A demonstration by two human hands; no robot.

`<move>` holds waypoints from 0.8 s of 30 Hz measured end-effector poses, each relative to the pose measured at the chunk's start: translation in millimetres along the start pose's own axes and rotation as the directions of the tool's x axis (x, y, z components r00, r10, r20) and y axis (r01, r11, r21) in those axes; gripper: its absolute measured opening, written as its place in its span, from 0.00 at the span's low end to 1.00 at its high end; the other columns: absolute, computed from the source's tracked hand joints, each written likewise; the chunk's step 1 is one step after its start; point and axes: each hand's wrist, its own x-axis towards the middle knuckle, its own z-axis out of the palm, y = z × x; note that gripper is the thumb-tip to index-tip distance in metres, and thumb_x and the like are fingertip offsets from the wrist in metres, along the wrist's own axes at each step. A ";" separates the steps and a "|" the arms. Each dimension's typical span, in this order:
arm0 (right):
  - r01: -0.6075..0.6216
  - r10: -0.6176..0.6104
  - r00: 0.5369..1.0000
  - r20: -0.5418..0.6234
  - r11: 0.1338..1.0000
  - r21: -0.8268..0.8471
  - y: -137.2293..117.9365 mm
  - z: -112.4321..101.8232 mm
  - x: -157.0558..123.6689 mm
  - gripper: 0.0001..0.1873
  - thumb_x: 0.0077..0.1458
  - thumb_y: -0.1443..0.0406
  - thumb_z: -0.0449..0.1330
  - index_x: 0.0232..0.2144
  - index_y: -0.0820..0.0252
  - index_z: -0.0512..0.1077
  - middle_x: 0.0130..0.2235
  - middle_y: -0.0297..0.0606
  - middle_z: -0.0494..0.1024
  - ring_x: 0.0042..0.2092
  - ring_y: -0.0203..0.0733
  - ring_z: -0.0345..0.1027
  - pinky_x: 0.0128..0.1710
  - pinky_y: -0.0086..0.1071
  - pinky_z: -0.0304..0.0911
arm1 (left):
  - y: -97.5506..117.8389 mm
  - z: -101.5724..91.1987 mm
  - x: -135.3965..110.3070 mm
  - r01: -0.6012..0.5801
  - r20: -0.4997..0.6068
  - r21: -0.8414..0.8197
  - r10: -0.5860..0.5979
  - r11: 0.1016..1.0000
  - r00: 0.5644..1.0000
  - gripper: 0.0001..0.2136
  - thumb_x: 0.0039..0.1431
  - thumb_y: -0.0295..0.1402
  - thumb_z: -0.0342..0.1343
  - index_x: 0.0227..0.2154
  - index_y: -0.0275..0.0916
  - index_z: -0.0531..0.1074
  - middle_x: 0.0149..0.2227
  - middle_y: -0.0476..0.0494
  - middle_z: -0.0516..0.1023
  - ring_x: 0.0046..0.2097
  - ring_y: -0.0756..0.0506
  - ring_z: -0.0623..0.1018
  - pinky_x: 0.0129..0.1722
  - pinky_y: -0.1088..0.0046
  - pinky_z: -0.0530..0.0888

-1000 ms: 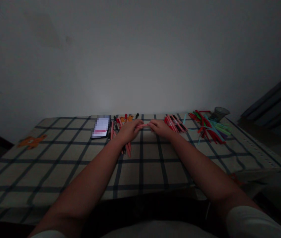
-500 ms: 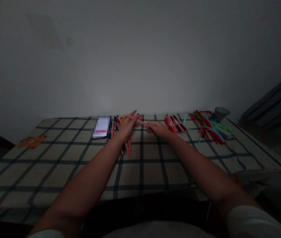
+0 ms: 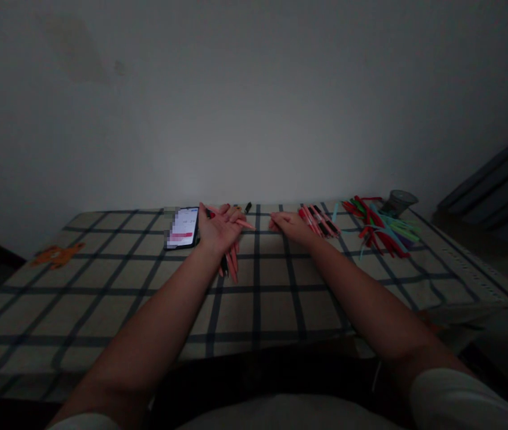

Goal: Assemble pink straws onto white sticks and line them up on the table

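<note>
left hand: the left hand [image 3: 219, 232] is palm up over the loose pens, fingers extended toward the right; firmness of grip cannot be told.
pink pen: one pink pen [image 3: 247, 225] projects from the left fingertips, toward the middle of the desk's far edge.
right hand: the right hand [image 3: 287, 224] is narrow, fingers curled in, apart from the pink pen; whether it holds anything cannot be told.
loose pens: pink and black loose pens [image 3: 233, 263] lie partly hidden beneath the left hand, toward the far edge.
pen bundle: the pen bundle [image 3: 320, 221] lies just beside the right hand, near the far edge.
phone: the lit phone [image 3: 184, 229] lies left of the loose pens.
strips: colored strips [image 3: 386, 240] are heaped toward the far right corner, beside a dark cup [image 3: 400, 202].
desk: the desk [image 3: 276, 313] carries a checked cloth.
</note>
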 end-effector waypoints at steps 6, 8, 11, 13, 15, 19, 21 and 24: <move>0.029 -0.027 0.999 0.038 0.998 -0.061 3.8 4.4 -0.6 0.26 0.58 0.48 0.49 0.24 0.62 0.72 0.24 0.36 0.72 0.29 0.37 0.65 0.32 0.30 0.59 | 0.6 -0.6 -0.1 0.001 0.010 0.016 -0.001 1.000 1.000 0.24 0.62 0.52 0.40 0.17 0.41 0.56 0.17 0.50 0.54 0.21 0.50 0.60 0.25 0.69 0.68; 0.026 -0.023 0.999 0.036 0.997 -0.072 4.2 3.1 -0.6 0.26 0.58 0.48 0.49 0.25 0.62 0.72 0.25 0.36 0.73 0.30 0.37 0.66 0.32 0.30 0.59 | 0.6 -1.3 0.4 0.005 0.026 0.002 -0.005 1.000 1.000 0.24 0.62 0.53 0.41 0.17 0.40 0.56 0.17 0.50 0.54 0.21 0.50 0.60 0.25 0.70 0.68; 0.032 -0.029 0.999 0.038 0.995 -0.091 2.5 0.7 -0.9 0.26 0.59 0.48 0.49 0.25 0.62 0.72 0.25 0.36 0.73 0.30 0.37 0.66 0.32 0.30 0.59 | 0.7 -1.2 0.6 -0.006 0.023 -0.013 0.006 1.000 1.000 0.25 0.60 0.55 0.42 0.18 0.40 0.56 0.18 0.50 0.55 0.22 0.51 0.60 0.25 0.70 0.68; 0.043 -0.038 0.998 0.045 0.993 -0.108 0.9 -0.1 -1.0 0.26 0.59 0.48 0.48 0.24 0.62 0.72 0.25 0.36 0.72 0.29 0.38 0.66 0.31 0.30 0.58 | 0.9 -0.7 0.5 -0.005 -0.002 -0.007 0.005 1.000 1.000 0.25 0.59 0.56 0.43 0.18 0.40 0.56 0.19 0.50 0.56 0.22 0.51 0.61 0.25 0.71 0.68; 0.051 -0.045 0.998 0.049 0.991 -0.120 0.0 0.0 -1.0 0.26 0.59 0.49 0.48 0.24 0.62 0.72 0.25 0.36 0.72 0.29 0.38 0.65 0.31 0.30 0.57 | 1.2 -0.4 0.6 0.021 -0.013 -0.006 -0.021 1.000 1.000 0.25 0.59 0.57 0.42 0.18 0.41 0.55 0.19 0.50 0.56 0.22 0.51 0.61 0.25 0.71 0.68; 0.054 -0.049 0.998 0.047 0.992 -0.114 0.7 1.0 -0.8 0.25 0.60 0.50 0.48 0.25 0.62 0.72 0.25 0.36 0.72 0.29 0.37 0.66 0.31 0.30 0.58 | 1.5 -1.0 1.2 0.045 0.017 -0.044 -0.044 0.998 0.999 0.25 0.60 0.56 0.41 0.19 0.41 0.54 0.19 0.51 0.55 0.22 0.51 0.61 0.25 0.71 0.68; 0.053 -0.048 0.998 0.050 0.992 -0.112 1.2 1.1 -0.8 0.25 0.60 0.50 0.49 0.25 0.62 0.72 0.25 0.36 0.73 0.30 0.37 0.66 0.31 0.30 0.58 | 1.5 -0.8 1.1 0.048 0.036 -0.079 -0.045 0.996 0.998 0.24 0.60 0.55 0.41 0.19 0.41 0.54 0.19 0.51 0.55 0.22 0.51 0.60 0.25 0.72 0.67; 0.055 -0.049 0.997 0.057 0.991 -0.118 0.3 0.9 -1.3 0.25 0.59 0.50 0.49 0.25 0.62 0.71 0.25 0.36 0.72 0.29 0.37 0.65 0.31 0.29 0.58 | 1.6 0.8 0.0 0.049 0.014 -0.100 -0.048 0.994 0.999 0.23 0.60 0.54 0.42 0.19 0.40 0.54 0.18 0.52 0.55 0.21 0.51 0.60 0.24 0.72 0.67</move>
